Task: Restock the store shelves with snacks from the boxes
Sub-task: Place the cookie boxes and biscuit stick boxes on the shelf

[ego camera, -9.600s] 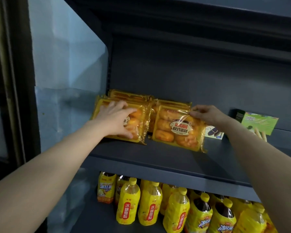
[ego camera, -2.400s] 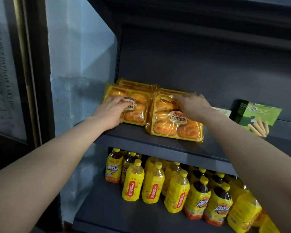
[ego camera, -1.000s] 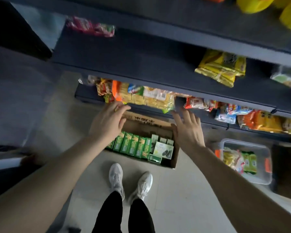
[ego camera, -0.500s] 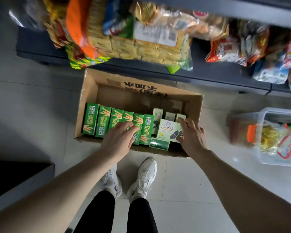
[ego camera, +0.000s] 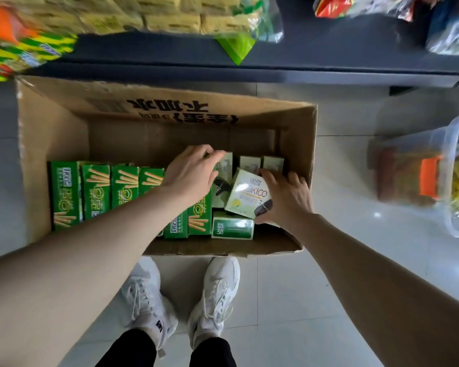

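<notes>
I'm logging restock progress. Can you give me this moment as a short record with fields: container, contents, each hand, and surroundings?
container: open cardboard box on the tiled floor, in front of the bottom shelf
contents: row of green biscuit-stick boxes on the left; pale Cookico boxes on the right
left hand: reaching into the box, fingers at an upright pale box
right hand: grips the tilted Cookico box
surroundings: clear plastic bin to the right; white sneakers below

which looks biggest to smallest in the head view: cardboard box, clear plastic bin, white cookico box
1. cardboard box
2. clear plastic bin, cut off at the frame edge, so its full size is unsure
3. white cookico box
</notes>
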Tool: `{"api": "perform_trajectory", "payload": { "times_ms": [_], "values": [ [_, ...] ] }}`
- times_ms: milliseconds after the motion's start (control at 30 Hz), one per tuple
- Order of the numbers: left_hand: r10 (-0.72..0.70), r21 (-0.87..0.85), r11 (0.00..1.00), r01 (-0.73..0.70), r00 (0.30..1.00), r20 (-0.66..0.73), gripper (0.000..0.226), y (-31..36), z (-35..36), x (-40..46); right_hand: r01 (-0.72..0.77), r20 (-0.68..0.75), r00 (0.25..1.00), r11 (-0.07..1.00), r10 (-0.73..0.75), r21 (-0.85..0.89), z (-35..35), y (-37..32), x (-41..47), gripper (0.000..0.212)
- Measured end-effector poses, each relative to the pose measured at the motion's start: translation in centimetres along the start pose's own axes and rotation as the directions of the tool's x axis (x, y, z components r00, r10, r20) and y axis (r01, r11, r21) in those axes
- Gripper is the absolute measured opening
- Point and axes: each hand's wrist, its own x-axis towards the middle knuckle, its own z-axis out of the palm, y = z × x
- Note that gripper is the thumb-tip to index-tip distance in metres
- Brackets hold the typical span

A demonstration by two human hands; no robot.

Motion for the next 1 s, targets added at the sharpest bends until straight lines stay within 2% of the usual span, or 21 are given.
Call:
{"api": "perform_trajectory", "payload": {
  "times_ms": [100,167,233,300,367,467,633,767,833,1000],
  "values": [
    [-0.061,-0.027,0.998,0.063,0.995,0.075,0.049,0.4,0.4,2.5,-0.012,0.033,0.999,1.0,0.012,0.0,-1.4,0.3,0.9,0.114],
    [-0.138,-0.037,0.989,0.144,0.981,0.135,0.05,0.4,0.5,3.6,-0.04,-0.001,0.999,0.999,0.04,0.027,-2.5,0.3,1.4,0.102],
    [-0.21,-0.017,0.976,0.216,0.96,0.186,0.05,0.3,0.5,4.2,-0.082,-0.123,0.988,0.99,0.096,0.111,-3.3,0.2,1.7,0.085],
    [-0.227,0.016,0.973,0.23,0.944,0.24,0.049,0.2,0.6,4.7,-0.134,-0.29,0.934,0.958,0.207,0.253,-3.9,0.4,2.0,0.07],
    [-0.247,0.072,0.969,0.236,0.913,0.326,0.051,0.5,0.9,5.3,-0.164,-0.351,0.888,0.917,0.298,0.364,-4.3,0.5,2.5,0.067],
    [-0.296,0.144,0.955,0.26,0.87,0.393,0.054,1.3,1.8,6.4,-0.176,-0.378,0.882,0.94,0.282,0.292,-3.8,0.7,3.2,0.072],
    [-0.371,0.095,0.928,0.36,0.871,0.322,0.058,2.5,3.1,8.1,-0.172,-0.402,0.876,0.951,0.267,0.257,-2.8,0.7,2.9,0.076],
    [-0.451,-0.086,0.873,0.48,0.861,0.236,0.035,3.5,1.8,7.2,-0.162,-0.331,0.904,0.934,0.27,0.319,-3.9,0.9,2.3,0.079],
    [-0.444,-0.153,0.869,0.471,0.877,0.183,0.027,3.9,0.4,6.0,-0.163,-0.289,0.917,0.919,0.276,0.36,-5.1,0.9,1.1,0.078],
    [-0.359,-0.205,0.903,0.377,0.926,0.119,0.033,6.3,-5.9,1.4,-0.215,-0.205,0.928,0.895,0.312,0.39,-9.1,1.2,-4.4,0.07]
  ]
}}
